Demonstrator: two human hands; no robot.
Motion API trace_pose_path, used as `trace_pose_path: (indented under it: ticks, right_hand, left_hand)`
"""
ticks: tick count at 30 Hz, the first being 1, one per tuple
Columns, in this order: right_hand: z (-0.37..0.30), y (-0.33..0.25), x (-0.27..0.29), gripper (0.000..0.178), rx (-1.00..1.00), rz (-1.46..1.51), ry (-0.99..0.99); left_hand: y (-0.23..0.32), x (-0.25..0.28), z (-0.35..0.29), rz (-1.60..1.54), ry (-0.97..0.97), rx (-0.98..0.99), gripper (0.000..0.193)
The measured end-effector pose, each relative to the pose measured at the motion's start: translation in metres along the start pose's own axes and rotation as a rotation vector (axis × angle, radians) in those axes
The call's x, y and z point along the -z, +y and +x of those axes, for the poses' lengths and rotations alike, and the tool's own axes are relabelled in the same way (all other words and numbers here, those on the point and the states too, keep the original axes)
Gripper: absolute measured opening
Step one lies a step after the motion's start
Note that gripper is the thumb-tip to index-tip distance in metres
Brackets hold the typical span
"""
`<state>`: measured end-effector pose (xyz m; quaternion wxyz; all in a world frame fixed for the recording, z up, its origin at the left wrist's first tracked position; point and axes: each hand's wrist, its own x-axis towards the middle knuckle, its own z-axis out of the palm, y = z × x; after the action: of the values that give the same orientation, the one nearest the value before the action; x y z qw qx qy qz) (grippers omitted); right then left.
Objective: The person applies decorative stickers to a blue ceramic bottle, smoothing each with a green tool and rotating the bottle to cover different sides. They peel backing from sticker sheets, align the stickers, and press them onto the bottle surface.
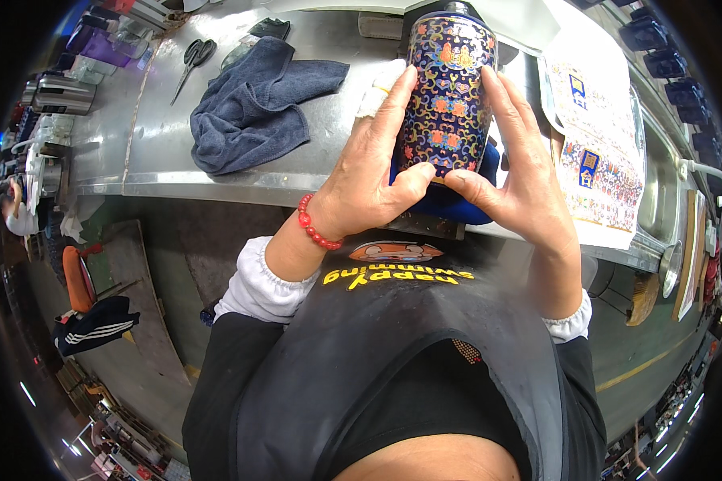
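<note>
A dark blue cylindrical vase (449, 92) with a colourful flower-and-scroll pattern stands or leans at the steel table's near edge, directly before me. My left hand (377, 164) lies along its left side, fingers stretched upward and thumb pressed to the lower front. Against the right side rests my right hand (529, 172), its fingers likewise extended and its thumb near the other one. Both hands hold the vase between them. Plain blue surface (465, 204) shows under the thumbs; whether it belongs to the vase I cannot tell.
A dark blue towel (249, 112) lies crumpled on the steel table (156, 144), with black scissors (192, 64) beyond it. Printed pattern sheets (610, 192) cover the right side, next to a metal sink (662, 152). Clothing (96, 325) hangs at lower left.
</note>
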<state>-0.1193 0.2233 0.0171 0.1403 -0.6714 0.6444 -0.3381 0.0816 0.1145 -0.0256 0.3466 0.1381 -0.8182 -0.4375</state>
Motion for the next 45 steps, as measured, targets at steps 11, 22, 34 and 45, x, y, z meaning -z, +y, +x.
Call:
trace_pose_path:
  ticks: [11, 22, 34, 45]
  right_hand:
    - [0.0006, 0.0003, -0.0003, 0.103, 0.008, -0.008, 0.005]
    - [0.0002, 0.0012, -0.0007, 0.106, 0.014, -0.012, 0.014]
    - [-0.0016, 0.0016, -0.0018, 0.102, -0.043, 0.063, -0.016]
    - [-0.0019, 0.0015, -0.0012, 0.102, -0.008, -0.015, -0.007]
  left_hand:
    - [-0.0001, -0.0009, 0.0015, 0.024, 0.008, -0.027, 0.092]
    - [0.0012, -0.0046, 0.0011, 0.052, 0.023, -0.028, 0.094]
    - [-0.0043, -0.0011, -0.0056, -0.036, 0.006, -0.008, 0.088]
    - [-0.0017, -0.0033, -0.0029, 0.026, 0.027, -0.044, 0.089]
